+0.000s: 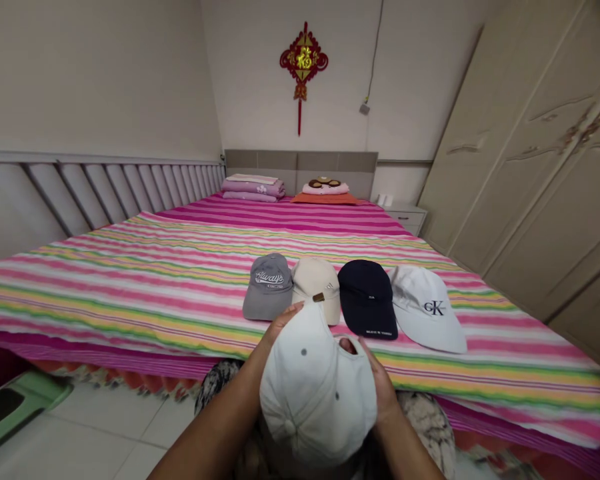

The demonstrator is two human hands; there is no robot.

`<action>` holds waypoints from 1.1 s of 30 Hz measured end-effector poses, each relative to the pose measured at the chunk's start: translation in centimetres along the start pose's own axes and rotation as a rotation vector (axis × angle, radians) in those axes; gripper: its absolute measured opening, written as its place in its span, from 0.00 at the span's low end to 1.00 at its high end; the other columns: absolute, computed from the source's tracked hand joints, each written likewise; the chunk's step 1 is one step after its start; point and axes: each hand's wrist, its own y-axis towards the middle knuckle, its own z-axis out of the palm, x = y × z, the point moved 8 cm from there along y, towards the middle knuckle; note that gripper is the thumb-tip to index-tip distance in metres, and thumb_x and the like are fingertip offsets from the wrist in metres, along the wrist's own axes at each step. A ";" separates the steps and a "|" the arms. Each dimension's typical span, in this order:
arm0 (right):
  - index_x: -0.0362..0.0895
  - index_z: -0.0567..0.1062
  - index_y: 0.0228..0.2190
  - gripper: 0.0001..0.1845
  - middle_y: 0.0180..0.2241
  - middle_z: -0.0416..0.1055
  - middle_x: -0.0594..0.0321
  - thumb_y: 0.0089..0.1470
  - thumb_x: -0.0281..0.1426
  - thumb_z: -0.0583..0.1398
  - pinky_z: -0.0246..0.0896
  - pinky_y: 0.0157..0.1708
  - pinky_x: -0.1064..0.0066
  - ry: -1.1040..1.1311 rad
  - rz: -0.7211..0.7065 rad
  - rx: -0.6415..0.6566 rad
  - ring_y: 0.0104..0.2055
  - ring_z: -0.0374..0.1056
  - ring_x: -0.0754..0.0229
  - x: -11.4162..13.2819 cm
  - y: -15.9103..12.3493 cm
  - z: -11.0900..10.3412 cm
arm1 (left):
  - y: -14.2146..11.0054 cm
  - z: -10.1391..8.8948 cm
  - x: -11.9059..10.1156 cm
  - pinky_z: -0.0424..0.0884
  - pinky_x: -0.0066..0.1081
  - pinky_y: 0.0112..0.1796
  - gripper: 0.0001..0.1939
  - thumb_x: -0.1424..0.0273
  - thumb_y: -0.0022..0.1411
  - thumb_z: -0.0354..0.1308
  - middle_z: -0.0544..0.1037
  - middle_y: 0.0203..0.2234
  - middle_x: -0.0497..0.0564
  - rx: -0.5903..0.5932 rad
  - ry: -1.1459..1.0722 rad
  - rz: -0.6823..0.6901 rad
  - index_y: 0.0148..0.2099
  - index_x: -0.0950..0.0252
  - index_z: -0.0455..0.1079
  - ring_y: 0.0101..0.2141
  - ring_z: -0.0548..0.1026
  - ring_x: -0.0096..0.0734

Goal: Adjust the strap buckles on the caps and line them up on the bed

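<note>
A pale, almost white baseball cap (305,393) is between my two hands, crown towards me and its back opening on the right. My left hand (283,323) grips its far left edge, fingers partly hidden behind the fabric. My right hand (381,387) closes on the right edge, and a fingertip shows through the back opening. Just beyond, several caps lie side by side on the bed: a grey cap (266,300) with "Always" lettering, a beige cap (310,277) with a brown tab below it, a navy cap (365,293), and a white cap (420,287) marked CK.
The bed has a striped sheet (155,280). Folded purple bedding (253,190) and a pink pillow stack (325,191) lie by the headboard (260,163). A railing (105,193) runs along the left, a wardrobe (520,160) stands right, and a green stool (30,397) sits lower left.
</note>
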 end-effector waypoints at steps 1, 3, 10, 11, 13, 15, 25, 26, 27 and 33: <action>0.42 0.72 0.33 0.21 0.29 0.70 0.62 0.51 0.46 0.53 0.63 0.31 0.65 0.059 0.033 -0.003 0.30 0.67 0.60 -0.2 -0.1 -0.1 | -0.4 0.2 -0.2 0.65 0.25 0.26 0.12 0.67 0.44 0.62 0.73 0.21 0.46 0.011 -0.032 0.009 0.32 0.67 0.69 0.20 0.69 0.23; 0.44 0.73 0.30 0.22 0.20 0.67 0.66 0.46 0.50 0.56 0.60 0.24 0.69 0.199 0.076 -0.030 0.23 0.64 0.62 -0.1 -0.4 -0.3 | -1.1 0.6 -0.6 0.63 0.24 0.24 0.13 0.71 0.39 0.65 0.73 0.20 0.46 0.046 -0.071 0.007 0.30 0.68 0.69 0.19 0.69 0.22; 0.43 0.67 0.19 0.09 0.14 0.49 0.73 0.42 0.32 0.62 0.52 0.17 0.77 0.346 -0.014 -0.072 0.15 0.48 0.69 2.6 -1.7 0.4 | -2.6 2.0 0.0 0.59 0.22 0.20 0.10 0.73 0.36 0.62 0.68 0.14 0.47 0.137 0.077 -0.177 0.25 0.73 0.69 0.16 0.65 0.20; 0.43 0.67 0.19 0.08 0.13 0.47 0.73 0.42 0.31 0.61 0.51 0.17 0.77 0.334 -0.016 -0.069 0.15 0.46 0.69 2.7 -1.9 0.5 | -2.9 2.2 0.0 0.58 0.22 0.19 0.10 0.73 0.36 0.62 0.67 0.14 0.47 0.141 0.089 -0.183 0.25 0.73 0.68 0.15 0.64 0.19; 0.43 0.71 0.22 0.06 0.13 0.44 0.73 0.42 0.33 0.61 0.49 0.16 0.77 0.283 -0.023 -0.068 0.15 0.43 0.69 2.9 -2.3 0.7 | -3.3 2.5 -0.1 0.57 0.21 0.18 0.10 0.72 0.36 0.63 0.67 0.13 0.46 0.139 0.112 -0.177 0.24 0.72 0.68 0.14 0.63 0.18; 0.43 0.74 0.29 0.12 0.12 0.42 0.74 0.43 0.38 0.61 0.48 0.15 0.77 0.213 -0.048 -0.067 0.15 0.41 0.69 3.3 -2.7 0.8 | -3.6 2.8 -0.3 0.58 0.21 0.19 0.11 0.72 0.36 0.64 0.68 0.14 0.46 0.125 0.148 -0.176 0.25 0.72 0.68 0.15 0.64 0.19; 0.45 0.72 0.26 0.07 0.15 0.50 0.72 0.44 0.35 0.61 0.45 0.14 0.76 0.011 -0.116 -0.030 0.14 0.43 0.71 6.0 -3.5 1.9 | -4.2 3.2 -1.0 0.60 0.20 0.17 0.13 0.71 0.36 0.67 0.68 0.14 0.45 0.094 0.228 -0.149 0.24 0.71 0.68 0.15 0.64 0.18; 0.45 0.72 0.27 0.08 0.15 0.50 0.72 0.45 0.36 0.60 0.45 0.13 0.77 -0.008 -0.124 -0.034 0.13 0.43 0.71 6.3 -3.5 1.9 | -4.2 3.2 -1.0 0.60 0.20 0.18 0.13 0.71 0.37 0.67 0.68 0.15 0.45 0.098 0.239 -0.148 0.25 0.71 0.68 0.15 0.64 0.18; 0.45 0.72 0.28 0.09 0.14 0.49 0.72 0.46 0.38 0.60 0.44 0.13 0.77 -0.029 -0.132 -0.039 0.13 0.43 0.71 6.5 -3.5 1.9 | -4.3 3.1 -1.0 0.60 0.20 0.18 0.13 0.71 0.37 0.66 0.68 0.15 0.45 0.102 0.249 -0.152 0.25 0.71 0.68 0.15 0.64 0.18; 0.44 0.73 0.27 0.09 0.17 0.60 0.69 0.40 0.34 0.64 0.49 0.15 0.77 -0.142 -0.172 -0.105 0.15 0.53 0.71 8.7 -3.9 2.1 | -4.7 3.0 -0.9 0.63 0.22 0.19 0.15 0.71 0.33 0.67 0.72 0.18 0.49 0.137 0.245 -0.199 0.27 0.71 0.70 0.17 0.68 0.21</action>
